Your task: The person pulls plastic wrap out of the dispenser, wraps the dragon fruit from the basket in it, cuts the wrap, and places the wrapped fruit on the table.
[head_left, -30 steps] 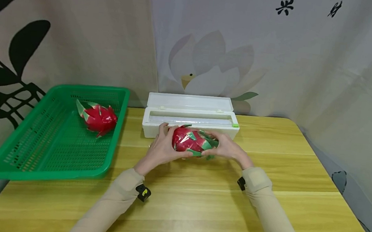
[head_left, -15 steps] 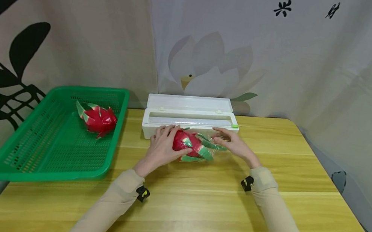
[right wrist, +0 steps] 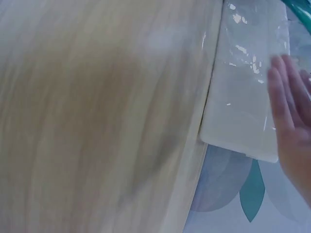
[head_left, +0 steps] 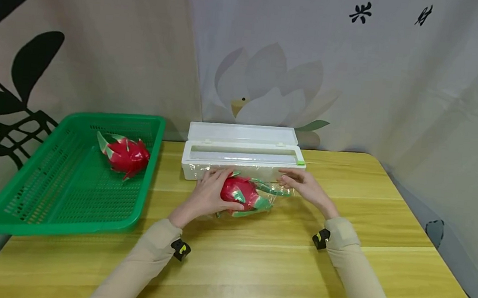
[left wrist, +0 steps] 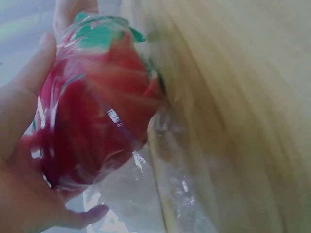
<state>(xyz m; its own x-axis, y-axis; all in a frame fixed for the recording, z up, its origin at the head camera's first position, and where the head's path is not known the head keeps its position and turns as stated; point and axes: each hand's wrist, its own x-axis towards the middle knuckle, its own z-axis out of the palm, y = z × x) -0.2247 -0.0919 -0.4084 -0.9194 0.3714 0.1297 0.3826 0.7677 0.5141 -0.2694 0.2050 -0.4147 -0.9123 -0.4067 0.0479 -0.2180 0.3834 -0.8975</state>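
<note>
In the head view my left hand (head_left: pixel 208 195) grips a red dragon fruit (head_left: pixel 238 192) with green-tipped scales, fingers over its far side and thumb along the near side. Clear plastic wrap (left wrist: pixel 160 121) covers the fruit and hangs off it in loose folds, as the left wrist view shows. At the fruit's leafy right end is my right hand (head_left: pixel 307 187), its fingertips beside the loose wrap. Its fingers look straight in the right wrist view. Behind both hands stands a white wrap dispenser (head_left: pixel 243 169), lid up, a roll (head_left: pixel 242 157) inside.
A green plastic basket (head_left: pixel 57 229) stands at the left with a second dragon fruit (head_left: pixel 129 157) in it. The wooden table (head_left: pixel 252 276) extends in front of the hands. A patterned curtain (head_left: pixel 359 84) hangs behind the table.
My right hand has let go of the dragon fruit's right end and moved right. The left hand keeps its grip, and the fruit has come slightly nearer, with wrap spreading to its right.
</note>
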